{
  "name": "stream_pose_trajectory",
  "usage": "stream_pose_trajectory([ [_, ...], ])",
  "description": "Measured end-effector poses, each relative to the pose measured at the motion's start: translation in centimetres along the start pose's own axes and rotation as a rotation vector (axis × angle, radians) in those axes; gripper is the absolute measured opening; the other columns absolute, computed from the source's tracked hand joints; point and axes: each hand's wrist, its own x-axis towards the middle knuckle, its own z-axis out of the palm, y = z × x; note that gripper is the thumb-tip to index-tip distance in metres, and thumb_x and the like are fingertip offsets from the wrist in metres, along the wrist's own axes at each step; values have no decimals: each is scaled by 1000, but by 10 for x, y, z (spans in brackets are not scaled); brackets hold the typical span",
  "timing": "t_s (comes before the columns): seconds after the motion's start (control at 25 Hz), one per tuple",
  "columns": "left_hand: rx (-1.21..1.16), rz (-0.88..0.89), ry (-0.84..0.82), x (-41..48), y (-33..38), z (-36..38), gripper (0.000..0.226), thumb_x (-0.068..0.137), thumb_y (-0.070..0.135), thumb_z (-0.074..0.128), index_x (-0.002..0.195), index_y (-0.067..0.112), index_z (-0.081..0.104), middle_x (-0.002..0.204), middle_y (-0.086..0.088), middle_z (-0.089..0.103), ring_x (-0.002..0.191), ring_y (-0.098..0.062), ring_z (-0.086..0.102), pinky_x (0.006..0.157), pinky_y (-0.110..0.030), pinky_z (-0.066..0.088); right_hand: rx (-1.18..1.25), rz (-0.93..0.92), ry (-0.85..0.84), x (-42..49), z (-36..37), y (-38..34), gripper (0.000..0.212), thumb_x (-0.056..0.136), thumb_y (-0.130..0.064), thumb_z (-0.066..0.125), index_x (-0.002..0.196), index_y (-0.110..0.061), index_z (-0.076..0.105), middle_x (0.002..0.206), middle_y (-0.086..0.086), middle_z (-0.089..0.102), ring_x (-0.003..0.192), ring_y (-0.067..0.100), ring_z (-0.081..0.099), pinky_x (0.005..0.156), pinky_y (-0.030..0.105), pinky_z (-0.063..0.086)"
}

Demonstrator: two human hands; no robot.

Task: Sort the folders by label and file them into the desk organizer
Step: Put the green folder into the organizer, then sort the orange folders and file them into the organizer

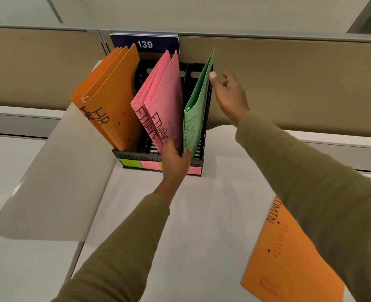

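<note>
A black desk organizer [134, 154] stands on the white desk against the partition. Orange folders [112, 105] marked HR lean in its left slot. Two pink folders [167, 99] marked FINANCE fill the middle slot. A green folder [198, 110] marked ADMIN stands in the right slot. My left hand [175, 159] grips the green folder's lower front edge, thumb on its face. My right hand [229, 94] is spread open at the folder's upper back edge, thumb tip touching it. Another orange folder [289, 258] marked ADMIN lies flat on the desk at the lower right, partly under my right sleeve.
Coloured sticky labels [149, 165] line the organizer's front. A beige partition [289, 79] with a blue plate reading 139 [145, 44] rises behind. A rounded grey desk wing [56, 182] extends to the left, and cable slots [21, 125] run along the back.
</note>
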Motion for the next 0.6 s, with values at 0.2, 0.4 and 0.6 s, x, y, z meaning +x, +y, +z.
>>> stream_pose_trajectory([
  [0.2,45,-2,198,-73,-19,6,41,84,14,72,120,6,54,107,-12,55,92,-25,57,73,-31,48,-31,80,-16,-87,-40,71,69,91,-60,55,146,-20,43,147,1,49,126,19,52,103,32,41],
  [0.4,189,-266,-273,-162,-38,41,39,84,27,74,116,14,57,103,-7,60,91,-21,61,79,-29,48,-193,334,-72,-200,-94,175,67,89,-57,61,144,-22,44,147,8,47,132,28,47,108,44,40],
  [0.6,293,-454,-650,-231,-33,92,60,84,42,70,133,16,48,131,-9,56,121,-25,54,97,-33,45,-402,698,-41,-303,-157,264,82,88,-52,64,152,-14,30,152,20,34,135,42,40,107,49,39],
])
